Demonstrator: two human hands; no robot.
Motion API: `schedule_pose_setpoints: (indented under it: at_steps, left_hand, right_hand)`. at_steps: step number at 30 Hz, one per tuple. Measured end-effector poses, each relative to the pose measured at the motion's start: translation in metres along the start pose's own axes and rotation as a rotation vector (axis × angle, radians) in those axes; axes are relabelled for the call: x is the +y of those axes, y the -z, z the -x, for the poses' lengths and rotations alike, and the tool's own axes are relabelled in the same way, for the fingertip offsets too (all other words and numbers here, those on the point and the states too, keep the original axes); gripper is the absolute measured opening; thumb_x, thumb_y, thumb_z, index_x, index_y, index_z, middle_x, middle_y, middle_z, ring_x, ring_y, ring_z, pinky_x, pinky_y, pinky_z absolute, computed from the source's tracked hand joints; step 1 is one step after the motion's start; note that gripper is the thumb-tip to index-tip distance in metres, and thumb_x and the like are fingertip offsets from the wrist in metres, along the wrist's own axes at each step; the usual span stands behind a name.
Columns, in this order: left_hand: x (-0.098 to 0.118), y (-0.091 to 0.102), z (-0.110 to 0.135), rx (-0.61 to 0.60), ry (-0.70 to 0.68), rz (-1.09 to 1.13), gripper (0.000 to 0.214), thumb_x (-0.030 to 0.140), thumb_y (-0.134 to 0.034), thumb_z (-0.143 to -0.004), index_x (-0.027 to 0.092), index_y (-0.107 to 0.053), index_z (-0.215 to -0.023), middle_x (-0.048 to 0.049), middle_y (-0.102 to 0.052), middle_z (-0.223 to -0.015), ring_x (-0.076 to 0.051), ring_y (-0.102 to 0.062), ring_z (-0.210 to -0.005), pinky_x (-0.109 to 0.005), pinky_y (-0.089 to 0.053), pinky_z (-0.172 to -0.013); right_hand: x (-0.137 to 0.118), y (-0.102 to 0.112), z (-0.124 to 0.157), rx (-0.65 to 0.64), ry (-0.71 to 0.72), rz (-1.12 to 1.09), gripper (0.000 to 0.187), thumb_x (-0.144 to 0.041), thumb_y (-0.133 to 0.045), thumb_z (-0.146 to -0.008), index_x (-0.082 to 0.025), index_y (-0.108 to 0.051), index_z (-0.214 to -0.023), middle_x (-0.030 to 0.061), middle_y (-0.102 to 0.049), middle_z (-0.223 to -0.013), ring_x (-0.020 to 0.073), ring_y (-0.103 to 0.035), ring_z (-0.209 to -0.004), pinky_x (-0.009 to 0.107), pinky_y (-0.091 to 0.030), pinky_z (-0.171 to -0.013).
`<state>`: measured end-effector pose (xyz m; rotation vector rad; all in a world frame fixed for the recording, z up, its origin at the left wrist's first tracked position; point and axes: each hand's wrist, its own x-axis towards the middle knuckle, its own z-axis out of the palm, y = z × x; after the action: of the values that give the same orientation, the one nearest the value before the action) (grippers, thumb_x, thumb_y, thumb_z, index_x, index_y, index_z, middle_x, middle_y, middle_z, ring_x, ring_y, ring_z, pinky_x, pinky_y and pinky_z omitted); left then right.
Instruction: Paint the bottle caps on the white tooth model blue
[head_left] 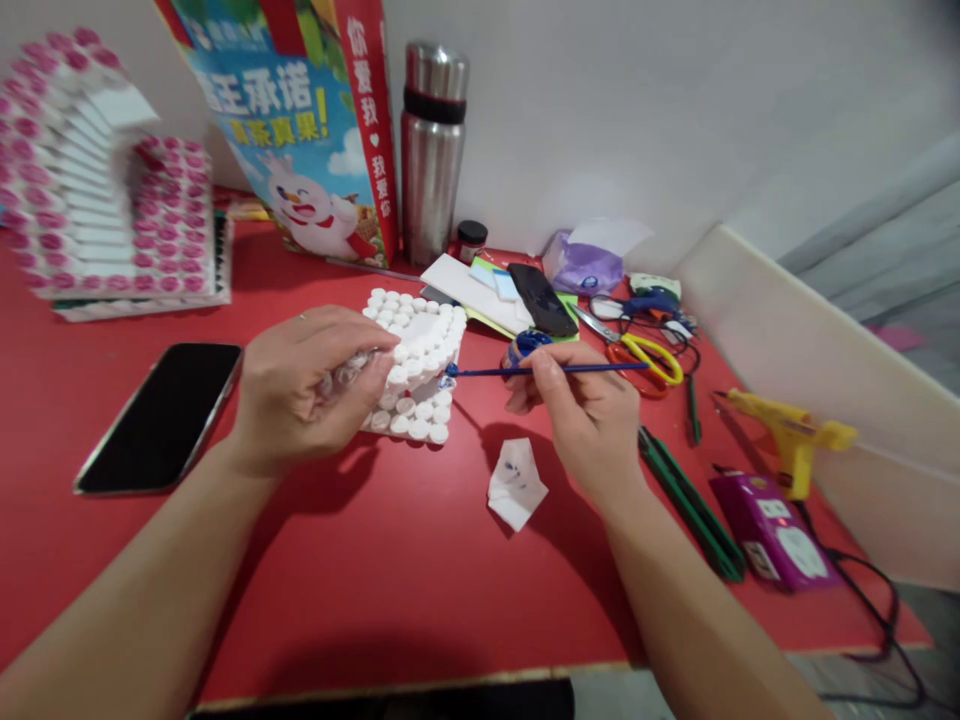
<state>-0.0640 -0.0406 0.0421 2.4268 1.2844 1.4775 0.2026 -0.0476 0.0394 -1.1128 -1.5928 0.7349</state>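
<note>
My left hand (315, 385) is closed around the left side of a white craft model (420, 345), built from rows of small round white discs. Between the fingers of my right hand (589, 410) is a thin blue stick (487, 372), held level. Its blue-coated tip is at the model's right edge, where blue marks show; whether it is a brush or a swab I cannot tell. Just behind my right fingers stands a small jar of blue paint (527, 345), partly covered. A white paper scrap (517, 485) with blue smudges lies below, between my hands.
At left are a phone (159, 418) and a pink-and-white disc model (105, 200). A printed bag (300, 150) and steel flask (433, 160) stand behind. Scissors (637, 355), a green cutter (690, 505), a yellow glue gun (787, 430) and a purple box (776, 535) lie right.
</note>
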Motion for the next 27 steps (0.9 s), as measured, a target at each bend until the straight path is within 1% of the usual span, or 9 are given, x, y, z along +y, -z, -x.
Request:
schedule_pose_setpoints:
  at_steps: [4,7,9,13,16,21,24,27]
  left_hand:
    - [-0.0008,-0.0009,0.0002,-0.001,0.003,0.005,0.013,0.026,-0.063,-0.094,0.027,-0.075,-0.098,-0.0061,-0.082,-0.096,-0.024,-0.079,-0.091,-0.042,-0.065,-0.087]
    - [-0.0007,-0.0008,-0.0005,0.007,0.001,0.014,0.012,0.027,-0.064,-0.093,0.025,-0.076,-0.096,-0.0063,-0.082,-0.095,-0.025,-0.08,-0.089,-0.043,-0.065,-0.085]
    - [0.0,-0.0003,-0.001,-0.008,0.012,0.012,0.013,0.027,-0.063,-0.092,0.025,-0.076,-0.096,-0.0061,-0.082,-0.096,-0.026,-0.08,-0.09,-0.044,-0.065,-0.086]
    - [0.0008,0.0005,-0.0012,-0.017,0.037,0.011,0.014,0.029,-0.062,-0.093,0.027,-0.075,-0.096,-0.0049,-0.081,-0.097,-0.026,-0.079,-0.092,-0.044,-0.064,-0.089]
    - [0.0004,0.0006,-0.001,-0.021,0.039,0.022,0.012,0.03,-0.063,-0.093,0.029,-0.074,-0.096,-0.0043,-0.081,-0.097,-0.025,-0.079,-0.092,-0.043,-0.064,-0.088]
    - [0.0001,0.0002,-0.0009,-0.018,0.027,0.031,0.012,0.029,-0.063,-0.094,0.029,-0.074,-0.098,-0.0054,-0.08,-0.097,-0.025,-0.079,-0.092,-0.043,-0.063,-0.087]
    - [-0.0005,-0.0004,-0.0007,-0.006,0.035,0.035,0.012,0.03,-0.063,-0.094,0.029,-0.075,-0.096,-0.0044,-0.081,-0.096,-0.025,-0.079,-0.091,-0.043,-0.064,-0.087]
    - [-0.002,-0.0008,-0.0001,-0.007,0.012,0.036,0.013,0.03,-0.063,-0.094,0.027,-0.076,-0.097,-0.006,-0.082,-0.097,-0.025,-0.079,-0.091,-0.043,-0.064,-0.087]
  right_hand:
    - [-0.0008,-0.0019,0.0005,-0.061,-0.008,0.03,0.028,-0.046,-0.061,-0.107,-0.021,-0.068,-0.095,0.0012,-0.076,-0.079,0.014,-0.074,-0.063,0.027,-0.063,-0.061]
    - [-0.0026,-0.0024,0.0012,-0.02,-0.004,0.034,0.027,-0.045,-0.061,-0.107,-0.022,-0.068,-0.095,-0.0001,-0.075,-0.076,0.0139,-0.074,-0.062,0.027,-0.063,-0.061]
    - [-0.0033,-0.0024,0.0013,0.004,-0.002,0.022,0.025,-0.044,-0.062,-0.107,-0.022,-0.068,-0.096,-0.0003,-0.075,-0.076,0.0142,-0.075,-0.063,0.027,-0.064,-0.062]
    - [-0.0035,-0.0025,0.0009,-0.026,-0.017,0.01,0.026,-0.044,-0.063,-0.106,-0.022,-0.068,-0.095,-0.0004,-0.075,-0.075,0.0137,-0.074,-0.06,0.027,-0.063,-0.06]
    - [-0.0034,-0.0028,0.0006,-0.005,-0.006,0.01,0.024,-0.041,-0.062,-0.107,-0.021,-0.068,-0.095,-0.0013,-0.074,-0.073,0.0129,-0.074,-0.06,0.025,-0.062,-0.06]
    - [-0.0023,-0.003,0.0005,-0.056,-0.008,0.026,0.024,-0.042,-0.062,-0.107,-0.021,-0.068,-0.096,-0.0006,-0.075,-0.076,0.0133,-0.075,-0.062,0.026,-0.062,-0.06]
    - [-0.0017,-0.0027,0.0009,-0.042,-0.01,0.024,0.024,-0.041,-0.06,-0.108,-0.021,-0.068,-0.097,-0.0009,-0.074,-0.075,0.013,-0.075,-0.062,0.025,-0.062,-0.061]
    - [-0.0015,-0.003,0.0012,-0.042,0.008,0.033,0.023,-0.039,-0.06,-0.109,-0.021,-0.068,-0.097,-0.0006,-0.075,-0.076,0.0124,-0.075,-0.063,0.024,-0.061,-0.061]
